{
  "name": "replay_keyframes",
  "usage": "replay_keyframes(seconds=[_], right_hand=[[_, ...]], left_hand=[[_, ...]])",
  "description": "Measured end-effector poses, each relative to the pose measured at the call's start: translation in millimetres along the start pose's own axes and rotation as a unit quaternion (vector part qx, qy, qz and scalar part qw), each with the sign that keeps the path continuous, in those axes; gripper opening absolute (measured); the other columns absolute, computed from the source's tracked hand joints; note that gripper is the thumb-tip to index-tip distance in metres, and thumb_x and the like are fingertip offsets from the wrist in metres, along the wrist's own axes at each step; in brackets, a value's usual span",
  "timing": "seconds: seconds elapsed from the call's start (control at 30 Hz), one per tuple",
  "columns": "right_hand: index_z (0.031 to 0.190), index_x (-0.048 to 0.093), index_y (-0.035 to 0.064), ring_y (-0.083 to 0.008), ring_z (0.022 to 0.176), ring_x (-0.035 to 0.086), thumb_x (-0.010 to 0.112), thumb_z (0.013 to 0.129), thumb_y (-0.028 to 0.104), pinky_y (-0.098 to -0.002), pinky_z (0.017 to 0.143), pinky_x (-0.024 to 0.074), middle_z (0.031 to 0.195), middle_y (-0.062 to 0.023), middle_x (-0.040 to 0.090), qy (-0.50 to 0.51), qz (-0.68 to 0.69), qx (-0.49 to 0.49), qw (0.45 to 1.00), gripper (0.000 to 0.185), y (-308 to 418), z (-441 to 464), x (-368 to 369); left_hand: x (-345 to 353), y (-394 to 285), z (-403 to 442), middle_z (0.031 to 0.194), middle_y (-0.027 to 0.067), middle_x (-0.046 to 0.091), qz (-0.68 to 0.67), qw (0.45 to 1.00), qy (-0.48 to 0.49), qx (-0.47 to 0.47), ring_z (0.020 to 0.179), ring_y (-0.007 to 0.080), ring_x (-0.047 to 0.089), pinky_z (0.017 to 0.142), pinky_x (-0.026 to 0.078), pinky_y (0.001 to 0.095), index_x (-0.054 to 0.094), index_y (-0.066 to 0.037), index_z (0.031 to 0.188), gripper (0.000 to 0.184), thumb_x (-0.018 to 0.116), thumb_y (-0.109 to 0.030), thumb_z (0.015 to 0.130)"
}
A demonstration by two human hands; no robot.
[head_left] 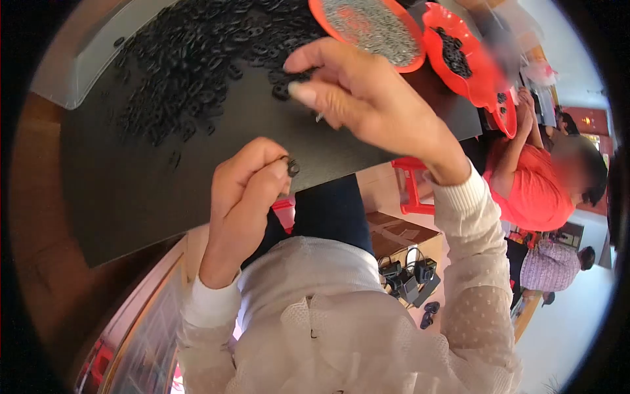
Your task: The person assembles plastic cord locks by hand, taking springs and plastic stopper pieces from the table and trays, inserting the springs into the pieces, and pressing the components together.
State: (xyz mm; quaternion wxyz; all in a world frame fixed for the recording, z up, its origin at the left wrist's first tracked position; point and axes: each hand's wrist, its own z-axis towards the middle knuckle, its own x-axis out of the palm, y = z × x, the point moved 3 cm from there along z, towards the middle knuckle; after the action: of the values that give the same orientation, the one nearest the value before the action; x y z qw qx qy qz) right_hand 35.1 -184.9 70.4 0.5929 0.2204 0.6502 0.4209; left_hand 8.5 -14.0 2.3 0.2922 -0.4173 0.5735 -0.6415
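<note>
My left hand [244, 203] is closed, its thumb and index finger pinching a small black ring-shaped piece [293, 167] above the table's near edge. My right hand [377, 98] hovers over the table with thumb and index finger spread apart. Just beyond those fingertips lie a few loose black pieces [281, 88]. A small silvery bit [319, 118] shows below the right thumb; whether the curled fingers hold it, I cannot tell. A big heap of black plastic pieces [190, 69] covers the far part of the dark table [131, 210].
An orange-red tray [415, 64] of small silvery parts stands at the far right, beside a red scalloped dish [482, 82] with black pieces. A cardboard box [394, 230] and black adapters [408, 282] are below. A co-worker in red [535, 194] sits to the right.
</note>
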Motion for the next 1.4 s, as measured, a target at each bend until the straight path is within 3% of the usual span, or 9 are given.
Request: replay_keyframes(seconds=[0.13, 0.23, 0.6, 0.7, 0.8, 0.87, 0.93, 1.0, 1.4], right_hand=[[0.103, 0.051, -0.0039, -0.0283, 0.060, 0.059, 0.060, 0.089, 0.020, -0.0359, 0.055, 0.0454, 0.067, -0.0163, 0.058, 0.042, 0.018, -0.019, 0.999, 0.029, 13.4, -2.4, 20.0], [0.104, 0.051, -0.0047, -0.0305, 0.062, 0.061, 0.060, 0.089, 0.019, -0.0369, 0.055, 0.0460, 0.070, -0.0185, 0.061, 0.051, 0.037, -0.015, 0.998, 0.029, 21.3, -0.4, 28.9], [0.106, 0.046, -0.0038, -0.0390, 0.068, 0.063, 0.058, 0.089, 0.012, -0.0429, 0.055, 0.0474, 0.070, -0.0210, 0.062, 0.038, -0.007, -0.050, 0.998, 0.026, 27.5, -4.0, 40.2], [0.113, 0.048, -0.0027, -0.0121, 0.068, 0.056, 0.057, 0.092, 0.013, -0.0251, 0.063, 0.0461, 0.073, -0.0078, 0.059, 0.052, -0.079, -0.045, 0.995, 0.028, 27.7, -6.2, 44.4], [0.113, 0.049, -0.0017, -0.0145, 0.070, 0.060, 0.056, 0.092, 0.012, -0.0265, 0.064, 0.0473, 0.075, -0.0098, 0.060, 0.034, -0.078, -0.054, 0.995, 0.026, 32.3, -7.7, 42.8], [0.108, 0.045, -0.0039, -0.0331, 0.069, 0.060, 0.058, 0.088, 0.011, -0.0397, 0.058, 0.0464, 0.070, -0.0188, 0.060, 0.022, -0.061, -0.093, 0.994, 0.028, 34.5, -6.4, 48.5], [0.108, 0.046, -0.0026, -0.0337, 0.069, 0.061, 0.058, 0.088, 0.012, -0.0400, 0.058, 0.0467, 0.070, -0.0189, 0.060, 0.020, -0.057, -0.096, 0.994, 0.027, 37.0, -8.3, 51.9], [0.113, 0.050, 0.0022, -0.0164, 0.069, 0.062, 0.056, 0.092, 0.012, -0.0273, 0.064, 0.0482, 0.074, -0.0101, 0.060, 0.027, -0.064, -0.058, 0.996, 0.024, 37.7, -2.2, 52.4], [0.100, 0.046, -0.0026, -0.0395, 0.058, 0.060, 0.057, 0.088, 0.014, -0.0440, 0.049, 0.0465, 0.059, -0.0200, 0.057, -0.034, -0.187, -0.166, 0.968, 0.023, 31.1, 13.6, 60.8]], left_hand=[[-5.7, -3.4, -1.3, 0.066, 0.0010, 0.050, -0.046, 0.998, 0.030, -0.030, 0.055, 0.0042, 0.036, 0.049, 0.026, 0.0203, 0.056, 0.000, 0.081, 0.021, 0.048, -0.019, 0.085], [-10.8, -8.1, -2.7, 0.063, -0.0010, 0.047, -0.077, 0.996, 0.031, -0.030, 0.056, 0.0043, 0.041, 0.050, 0.036, 0.0209, 0.051, 0.000, 0.076, 0.012, 0.046, -0.006, 0.085], [-9.2, -7.5, -6.9, 0.063, -0.0045, 0.044, -0.082, 0.996, 0.027, 0.002, 0.056, 0.0018, 0.037, 0.049, 0.033, 0.0202, 0.054, 0.000, 0.082, 0.010, 0.045, -0.004, 0.084], [-9.9, -4.4, -7.3, 0.064, -0.0059, 0.042, -0.103, 0.994, 0.028, 0.012, 0.057, 0.0008, 0.036, 0.049, 0.031, 0.0196, 0.055, 0.001, 0.087, 0.012, 0.044, -0.003, 0.084], [-9.4, -8.5, -8.8, 0.065, -0.0066, 0.041, -0.096, 0.995, 0.022, 0.022, 0.058, 0.0007, 0.034, 0.049, 0.030, 0.0191, 0.056, 0.001, 0.088, 0.013, 0.044, -0.003, 0.084], [-12.6, -11.1, -14.2, 0.065, -0.0067, 0.041, -0.094, 0.995, 0.023, 0.032, 0.059, 0.0009, 0.034, 0.050, 0.029, 0.0190, 0.056, 0.001, 0.087, 0.012, 0.044, -0.002, 0.084], [-15.1, -7.7, -18.9, 0.066, -0.0067, 0.041, -0.103, 0.993, 0.029, 0.045, 0.059, 0.0011, 0.033, 0.050, 0.029, 0.0191, 0.055, 0.001, 0.086, 0.012, 0.044, -0.002, 0.084], [-18.4, -9.2, -12.1, 0.066, -0.0066, 0.042, -0.119, 0.992, 0.017, 0.029, 0.060, 0.0011, 0.033, 0.051, 0.029, 0.0192, 0.054, 0.001, 0.084, 0.010, 0.044, -0.002, 0.083], [-18.0, -8.7, -5.3, 0.067, -0.0038, 0.049, -0.105, 0.993, -0.044, -0.011, 0.058, 0.0005, 0.036, 0.051, 0.029, 0.0188, 0.056, -0.001, 0.078, 0.013, 0.045, -0.005, 0.085]])
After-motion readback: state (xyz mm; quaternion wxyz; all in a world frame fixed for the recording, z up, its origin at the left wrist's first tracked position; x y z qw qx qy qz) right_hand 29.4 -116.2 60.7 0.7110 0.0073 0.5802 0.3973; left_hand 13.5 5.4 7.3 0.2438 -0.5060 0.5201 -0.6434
